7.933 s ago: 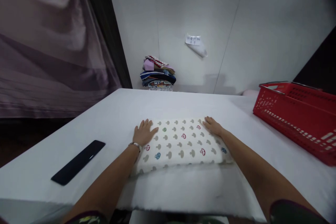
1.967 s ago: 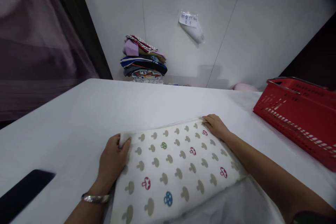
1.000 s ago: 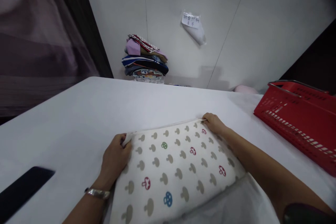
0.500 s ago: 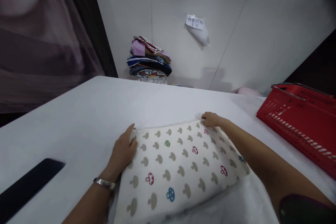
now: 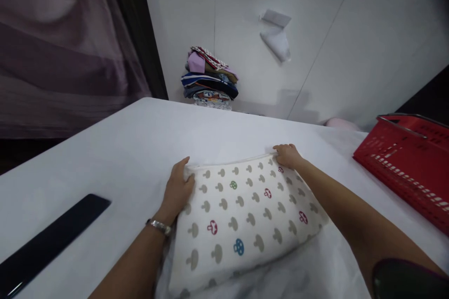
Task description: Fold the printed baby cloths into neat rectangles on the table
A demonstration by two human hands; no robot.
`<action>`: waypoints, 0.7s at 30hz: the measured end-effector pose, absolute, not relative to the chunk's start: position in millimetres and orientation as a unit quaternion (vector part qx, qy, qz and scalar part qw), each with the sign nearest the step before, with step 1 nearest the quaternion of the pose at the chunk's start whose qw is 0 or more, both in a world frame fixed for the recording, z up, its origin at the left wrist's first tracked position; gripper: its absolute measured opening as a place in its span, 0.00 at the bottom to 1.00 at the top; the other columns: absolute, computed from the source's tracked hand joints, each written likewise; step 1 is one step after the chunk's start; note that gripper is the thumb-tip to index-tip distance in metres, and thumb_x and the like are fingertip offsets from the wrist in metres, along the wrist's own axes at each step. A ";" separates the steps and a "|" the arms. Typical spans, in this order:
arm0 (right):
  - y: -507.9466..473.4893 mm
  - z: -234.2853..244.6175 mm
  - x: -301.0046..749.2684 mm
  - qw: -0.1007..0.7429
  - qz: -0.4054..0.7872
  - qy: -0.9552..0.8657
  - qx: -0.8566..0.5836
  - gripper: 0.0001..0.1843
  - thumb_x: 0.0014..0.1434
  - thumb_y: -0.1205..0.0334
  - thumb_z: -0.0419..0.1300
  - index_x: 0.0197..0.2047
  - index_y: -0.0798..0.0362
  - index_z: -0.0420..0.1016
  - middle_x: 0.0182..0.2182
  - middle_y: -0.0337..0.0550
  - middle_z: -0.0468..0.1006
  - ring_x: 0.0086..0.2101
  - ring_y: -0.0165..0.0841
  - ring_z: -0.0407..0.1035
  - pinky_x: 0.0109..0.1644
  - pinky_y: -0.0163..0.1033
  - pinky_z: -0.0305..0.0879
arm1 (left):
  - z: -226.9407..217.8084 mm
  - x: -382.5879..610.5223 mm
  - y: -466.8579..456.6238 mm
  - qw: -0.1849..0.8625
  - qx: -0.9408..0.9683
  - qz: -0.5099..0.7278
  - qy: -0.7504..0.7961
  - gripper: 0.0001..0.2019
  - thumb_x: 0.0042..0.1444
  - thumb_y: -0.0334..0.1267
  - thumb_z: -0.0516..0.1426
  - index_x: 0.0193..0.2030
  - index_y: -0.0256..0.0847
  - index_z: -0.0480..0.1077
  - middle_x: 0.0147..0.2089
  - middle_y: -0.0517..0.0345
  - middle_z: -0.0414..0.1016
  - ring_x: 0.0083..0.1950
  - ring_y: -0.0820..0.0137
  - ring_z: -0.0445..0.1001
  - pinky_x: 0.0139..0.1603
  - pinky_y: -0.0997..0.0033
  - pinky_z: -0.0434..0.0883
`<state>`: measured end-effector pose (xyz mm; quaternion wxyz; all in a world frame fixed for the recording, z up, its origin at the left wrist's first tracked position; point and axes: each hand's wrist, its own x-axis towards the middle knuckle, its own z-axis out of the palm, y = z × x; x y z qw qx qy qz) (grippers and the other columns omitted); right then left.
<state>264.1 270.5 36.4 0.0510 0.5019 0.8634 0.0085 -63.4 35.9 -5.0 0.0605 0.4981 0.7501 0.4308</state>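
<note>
A folded white cloth (image 5: 245, 215) printed with grey, red, blue and green mushrooms lies on the white table in front of me. My left hand (image 5: 178, 189), with a silver bracelet at the wrist, holds its far left corner, thumb on top and fingers along the outer side. At the far right corner, my right hand (image 5: 287, 155) grips the edge between thumb and fingers; part of that grip is hidden. The cloth's near edge sags a little over crumpled white fabric (image 5: 298, 271).
A dark flat strip (image 5: 56, 243) lies on the table (image 5: 140, 140) at left. To the right stands a red plastic basket (image 5: 407, 163). A stack of folded clothes (image 5: 210, 79) sits beyond the far edge by the wall. Pinkish drapery (image 5: 52, 56) hangs at left.
The view has shifted, so everything sits a little further right. Both hands stay at the far corners of the cloth; the right fingertips reach slightly more over the edge. The wall paper has flapped up.
</note>
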 end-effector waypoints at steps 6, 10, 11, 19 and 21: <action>227.4 15.9 252.4 -0.146 0.042 0.928 0.340 0.25 0.57 0.67 0.49 0.58 0.56 0.66 0.57 0.53 0.67 0.57 0.41 0.57 0.62 0.51 0.47 | 2.4 -55.7 32.2 0.103 0.451 0.450 0.764 0.26 0.55 0.43 0.51 0.62 0.44 0.57 0.55 0.54 0.70 0.25 0.74 0.65 0.39 0.63 0.71; 207.1 8.8 234.0 -0.113 -0.038 0.940 0.319 0.21 0.61 0.63 0.48 0.56 0.55 0.68 0.53 0.51 0.72 0.53 0.39 0.63 0.59 0.46 0.54 | 1.0 -57.2 34.0 0.098 0.431 0.459 0.771 0.23 0.56 0.44 0.51 0.58 0.41 0.62 0.52 0.53 0.73 0.40 0.66 0.72 0.48 0.63 0.69; 205.8 11.1 229.8 -0.096 -0.049 0.937 0.333 0.21 0.61 0.63 0.48 0.56 0.56 0.69 0.51 0.51 0.73 0.51 0.38 0.64 0.58 0.45 0.55 | 0.0 -58.2 34.6 0.100 0.424 0.459 0.774 0.22 0.56 0.43 0.51 0.58 0.41 0.63 0.51 0.52 0.73 0.44 0.64 0.72 0.49 0.62 0.68; 212.0 37.2 205.6 0.028 -0.052 0.929 0.365 0.18 0.59 0.67 0.51 0.51 0.54 0.74 0.49 0.49 0.74 0.49 0.38 0.65 0.56 0.41 0.54 | -4.1 -60.5 36.6 0.102 0.414 0.508 0.749 0.21 0.54 0.37 0.52 0.56 0.42 0.64 0.48 0.56 0.74 0.41 0.68 0.72 0.49 0.66 0.69; 212.6 37.0 202.0 0.029 -0.046 0.925 0.376 0.16 0.59 0.67 0.51 0.47 0.54 0.75 0.47 0.49 0.75 0.48 0.37 0.65 0.55 0.40 0.54 | -3.3 -59.4 36.1 0.095 0.418 0.519 0.740 0.21 0.55 0.35 0.51 0.56 0.41 0.64 0.49 0.56 0.74 0.43 0.68 0.72 0.50 0.66 0.69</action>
